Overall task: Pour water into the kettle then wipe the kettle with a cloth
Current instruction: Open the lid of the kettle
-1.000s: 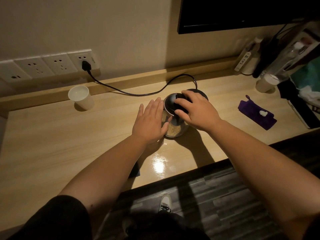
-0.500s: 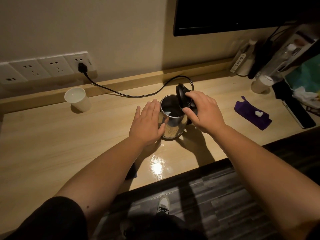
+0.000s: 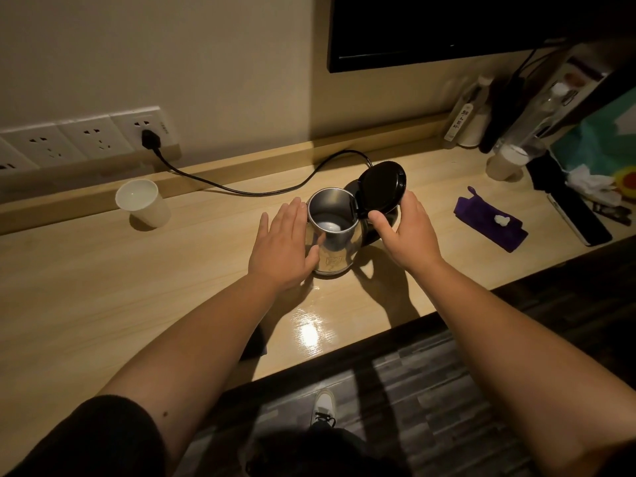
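Looks like a hotel room: a long wooden bench (image 3: pixel 103 304) along the wall, sockets (image 3: pixel 86 141) at ten o'clock, screen (image 3: pixel 447 25) at one, paper cup (image 3: pixel 142 203), kettle (image 3: pixel 332 232).

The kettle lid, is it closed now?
No, the lid stands tilted up, and the open kettle shows its inside.

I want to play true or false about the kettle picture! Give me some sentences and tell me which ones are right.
1. The kettle's lid is flipped open. True.
2. The paper cup stands to the right of the kettle. False: it stands to the left, near the wall sockets.
3. The left hand rests flat against the kettle's side. True.
4. The purple cloth is draped over the kettle. False: it lies on the desk, off to the right.
5. The right hand is holding the paper cup. False: it is at the kettle, by the open lid.
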Motion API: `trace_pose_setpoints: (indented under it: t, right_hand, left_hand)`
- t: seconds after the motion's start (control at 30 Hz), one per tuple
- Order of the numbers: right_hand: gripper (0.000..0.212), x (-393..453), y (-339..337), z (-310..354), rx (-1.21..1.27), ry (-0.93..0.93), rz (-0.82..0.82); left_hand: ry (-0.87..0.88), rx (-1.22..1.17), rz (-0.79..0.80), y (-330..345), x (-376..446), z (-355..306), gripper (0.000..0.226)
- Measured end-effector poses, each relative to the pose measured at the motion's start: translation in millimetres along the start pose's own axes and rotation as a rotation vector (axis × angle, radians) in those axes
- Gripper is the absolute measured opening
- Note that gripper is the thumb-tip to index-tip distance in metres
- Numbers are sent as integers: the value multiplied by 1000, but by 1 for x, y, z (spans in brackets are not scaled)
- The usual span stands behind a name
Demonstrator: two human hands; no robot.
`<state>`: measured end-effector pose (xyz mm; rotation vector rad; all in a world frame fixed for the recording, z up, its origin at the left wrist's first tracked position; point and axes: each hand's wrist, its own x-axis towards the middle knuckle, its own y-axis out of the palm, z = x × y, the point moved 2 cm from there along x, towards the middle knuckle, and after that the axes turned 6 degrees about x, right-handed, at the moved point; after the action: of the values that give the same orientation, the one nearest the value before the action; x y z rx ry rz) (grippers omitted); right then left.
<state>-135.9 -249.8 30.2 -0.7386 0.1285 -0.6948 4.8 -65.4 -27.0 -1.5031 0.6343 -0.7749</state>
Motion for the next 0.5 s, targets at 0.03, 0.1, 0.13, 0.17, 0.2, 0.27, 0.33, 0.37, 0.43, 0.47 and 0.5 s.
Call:
trace_pose_setpoints:
  t: [0.03, 0.1, 0.13, 0.17, 0.2, 0.27, 0.33, 0.37, 0.43, 0.47, 0.5]
  right_hand:
    - [53, -1, 1, -1, 20, 8, -5]
    - [51, -1, 3, -3, 46, 16, -20]
    - [49, -1, 4, -3, 52, 18, -27]
    - [47, 0, 4, -3, 55, 20, -32]
    - [46, 0, 5, -4, 54, 21, -34]
    - [45, 2, 5, -4, 51, 23, -34]
    - [44, 2, 6, -3, 49, 18, -32]
    - [43, 2, 6, -2, 46, 11, -32]
    - [44, 2, 5, 0, 37, -1, -31]
    - [45, 3, 5, 1, 32, -3, -29]
    - [46, 2, 5, 2, 29, -2, -24]
  left_hand:
    - [-1, 1, -2, 0, 0, 0, 73]
    - [-2, 9, -1, 0, 0, -1, 73]
    - [-3, 12, 0, 0, 0, -1, 73]
    - [-7, 13, 0, 0, -1, -1, 73]
    - [-11, 12, -2, 0, -2, -1, 73]
    - [-12, 10, -9, 0, -4, 0, 73]
    - [-14, 8, -6, -1, -5, 0, 73]
    - [-19, 13, -1, -1, -5, 0, 73]
    - [-29, 29, 10, -2, -6, 0, 74]
    - [-28, 38, 14, -3, -6, 0, 74]
    - [-23, 46, 16, -4, -7, 0, 74]
